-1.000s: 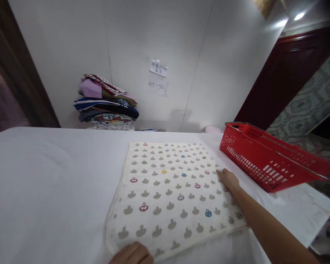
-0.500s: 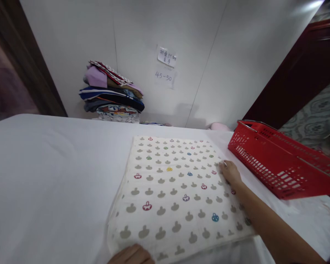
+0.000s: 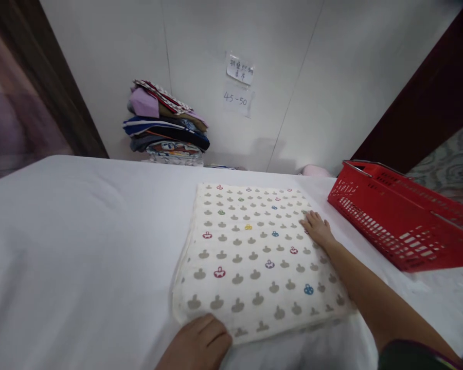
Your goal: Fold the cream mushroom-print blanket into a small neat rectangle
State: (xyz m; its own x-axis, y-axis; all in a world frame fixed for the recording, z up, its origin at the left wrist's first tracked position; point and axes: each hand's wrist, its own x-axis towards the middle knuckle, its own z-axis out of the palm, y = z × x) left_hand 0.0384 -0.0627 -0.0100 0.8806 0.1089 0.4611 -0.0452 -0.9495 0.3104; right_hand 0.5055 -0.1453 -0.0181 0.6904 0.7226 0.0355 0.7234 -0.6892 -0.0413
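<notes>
The patterned cloth [image 3: 250,264] lies flat on the white-covered table [image 3: 100,231], short of the far edge and well apart from the far left corner. Its sides seem to show more than one layer, so it looks folded. The printed mushrooms point their stems toward the table's far edge. The outline is close to square and foreshortened, so I cannot tell a long axis with certainty; its sides run roughly from near to far.

The right hand [image 3: 318,229] rests on the cloth's right side, fingers spread. The left hand [image 3: 200,339] is at the near edge by the left corner, fingers close together and bent; the thumb is hidden, so I cannot tell whether it pinches the fabric.

The step in hand appears to be flattening and squaring the cloth. A next move calls for keeping the layers aligned and, if an edge is to be lifted, a grip taking all of them.

Farther out, a red basket [image 3: 393,210] stands toward the table's right side, apart from the cloth. Beyond the cloth, a fabric stack [image 3: 165,121] sits by the far edge, left of two paper notes [image 3: 239,71] on the wall [image 3: 332,92].
</notes>
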